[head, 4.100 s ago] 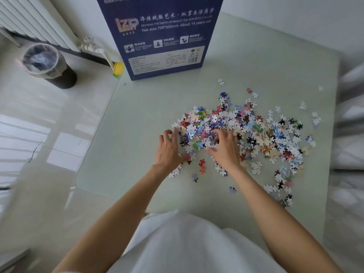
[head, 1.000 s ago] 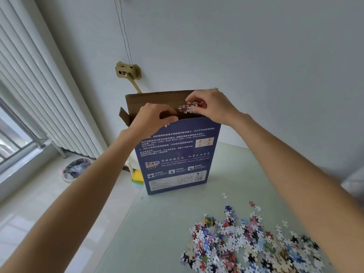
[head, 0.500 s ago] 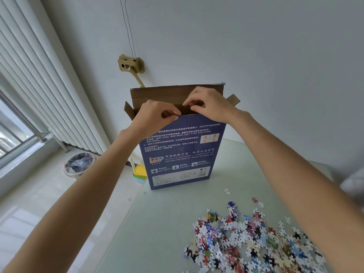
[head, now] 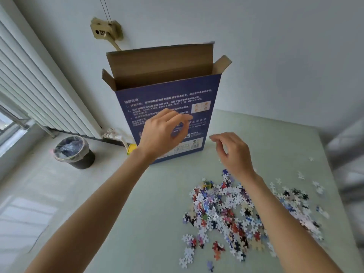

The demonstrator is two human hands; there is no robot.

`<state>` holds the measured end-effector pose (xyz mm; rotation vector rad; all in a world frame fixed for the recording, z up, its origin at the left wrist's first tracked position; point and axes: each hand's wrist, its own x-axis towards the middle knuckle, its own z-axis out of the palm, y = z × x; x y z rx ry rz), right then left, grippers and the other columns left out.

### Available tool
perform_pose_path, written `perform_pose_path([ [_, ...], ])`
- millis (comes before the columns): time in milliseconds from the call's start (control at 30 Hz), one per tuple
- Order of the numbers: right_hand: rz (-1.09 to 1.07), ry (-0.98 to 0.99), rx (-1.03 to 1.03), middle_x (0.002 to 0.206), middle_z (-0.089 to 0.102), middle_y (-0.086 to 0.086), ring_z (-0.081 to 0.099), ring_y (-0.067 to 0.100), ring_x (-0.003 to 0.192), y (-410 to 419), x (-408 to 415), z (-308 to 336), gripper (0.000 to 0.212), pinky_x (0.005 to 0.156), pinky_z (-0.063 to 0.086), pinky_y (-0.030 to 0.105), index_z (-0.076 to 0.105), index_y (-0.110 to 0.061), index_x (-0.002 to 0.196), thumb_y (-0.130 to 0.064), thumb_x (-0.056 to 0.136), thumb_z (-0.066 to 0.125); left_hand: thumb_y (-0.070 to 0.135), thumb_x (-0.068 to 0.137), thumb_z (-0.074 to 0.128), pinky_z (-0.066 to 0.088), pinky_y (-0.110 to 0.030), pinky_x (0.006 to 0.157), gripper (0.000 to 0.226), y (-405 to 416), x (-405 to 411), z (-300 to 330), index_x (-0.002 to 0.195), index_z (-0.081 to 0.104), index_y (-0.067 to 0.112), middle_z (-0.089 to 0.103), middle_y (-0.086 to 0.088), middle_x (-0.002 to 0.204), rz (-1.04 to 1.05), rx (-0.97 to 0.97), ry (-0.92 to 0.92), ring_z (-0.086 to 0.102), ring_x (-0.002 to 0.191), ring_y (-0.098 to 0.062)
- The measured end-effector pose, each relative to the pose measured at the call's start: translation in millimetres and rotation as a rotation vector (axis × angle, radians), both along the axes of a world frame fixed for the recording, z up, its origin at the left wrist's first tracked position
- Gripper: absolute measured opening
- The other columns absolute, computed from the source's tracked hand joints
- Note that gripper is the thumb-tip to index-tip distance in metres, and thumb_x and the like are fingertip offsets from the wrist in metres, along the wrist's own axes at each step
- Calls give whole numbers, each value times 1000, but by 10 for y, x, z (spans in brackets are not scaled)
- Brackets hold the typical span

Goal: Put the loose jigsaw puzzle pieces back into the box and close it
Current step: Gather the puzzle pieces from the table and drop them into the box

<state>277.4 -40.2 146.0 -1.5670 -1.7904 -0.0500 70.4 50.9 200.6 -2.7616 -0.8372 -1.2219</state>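
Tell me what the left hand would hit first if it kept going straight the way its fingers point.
Probably the blue printed front of the puzzle box: the left hand hovers before it, empty, fingers aimed up and toward that face. Depth is unclear, so how much air lies between them cannot be told.

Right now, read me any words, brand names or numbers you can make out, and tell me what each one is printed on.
"1." and "2.": list numbers beside the instruction lines on the blue front of the upright puzzle box.
"A" and "C": orange letters in the pale square at that panel's upper right; the square's other letters are too blurred.
The Chinese instruction lines, their code numbers and the white barcode label at the bottom are too blurred or hidden behind the left hand.
No other text is legible.
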Motion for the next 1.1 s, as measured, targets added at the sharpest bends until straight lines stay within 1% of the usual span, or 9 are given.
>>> perform_pose_path([
  [67, -89, 15, -235, 101, 69, 0, 62, 16, 95, -306, 113, -412, 23, 84, 53, 31, 67, -13, 105, -6, 88, 55, 24, 88, 58, 54, -25, 65, 20, -177, 105, -360, 102, 69, 16, 70, 3, 91, -9, -199, 39, 62, 80, -14],
  [133, -164, 8, -510, 115, 63, -2, 54, 16, 111, -587, 222, -758, 29, 100, 37, 24, 62, -18, 116, -10, 89, 55, 26, 87, 60, 57, -32, 71, 24, -326, 251, -763, 109, 66, 19, 69, 2, 100, -4, -441, 121, 62, 85, -12],
  [200, -189, -15, -739, 131, 51, -1, 42, 18, 125, -813, 266, -989, 39, 107, 25, 27, 50, -21, 129, -24, 90, 56, 31, 86, 63, 54, -32, 83, 38, -471, 374, -1152, 123, 56, 24, 63, 1, 116, 23, -668, 295, 58, 96, -11],
  [300, -224, -31, -1018, 149, 25, 3, 21, 24, 138, -1078, 235, -1214, 79, 113, 19, 43, 25, -27, 144, -49, 80, 64, 40, 82, 66, 39, -37, 104, 73, -677, 553, -1662, 143, 29, 25, 37, -4, 144, 26, -910, 602, 38, 127, -22],
  [433, -258, -66, -1212, 155, -16, 7, -15, 33, 141, -1188, 45, -1444, 117, 109, -2, 60, -14, -31, 145, -64, 67, 67, 42, 78, 69, 32, -47, 109, 92, -794, 703, -2056, 148, 11, 29, 6, -1, 156, -33, -922, 783, 9, 140, -28],
  [533, -246, -125, -1209, 152, -23, 12, -18, 34, 140, -1118, -109, -1577, 128, 113, -1, 57, -25, -27, 142, -67, 63, 67, 43, 80, 64, 24, -47, 112, 87, -811, 732, -2161, 148, 11, 32, 6, 2, 156, -86, -804, 915, 8, 141, -26],
  [667, -232, -163, -1052, 155, 2, 8, 6, 28, 142, -1073, -239, -1690, 123, 115, 13, 47, -10, -22, 148, -65, 63, 69, 32, 85, 62, 34, -39, 108, 67, -851, 614, -2193, 143, 28, 35, 26, 3, 149, -103, -777, 858, 23, 134, -23],
  [867, -181, -136, -918, 134, 37, 0, 39, 17, 120, -1087, -276, -1729, 87, 102, 37, 30, 29, -18, 142, -51, 72, 69, 33, 83, 67, 43, -32, 97, 63, -988, 386, -2213, 138, 36, 29, 39, -1, 133, -73, -870, 802, 40, 118, -22],
  [1100, -168, -215, -749, 126, 46, 1, 42, 20, 119, -1151, -193, -1693, 45, 102, 30, 30, 55, -18, 113, -35, 75, 72, 36, 83, 66, 47, -30, 84, 54, -1102, 259, -2189, 131, 47, 20, 53, -5, 118, 15, -949, 705, 57, 101, -23],
])
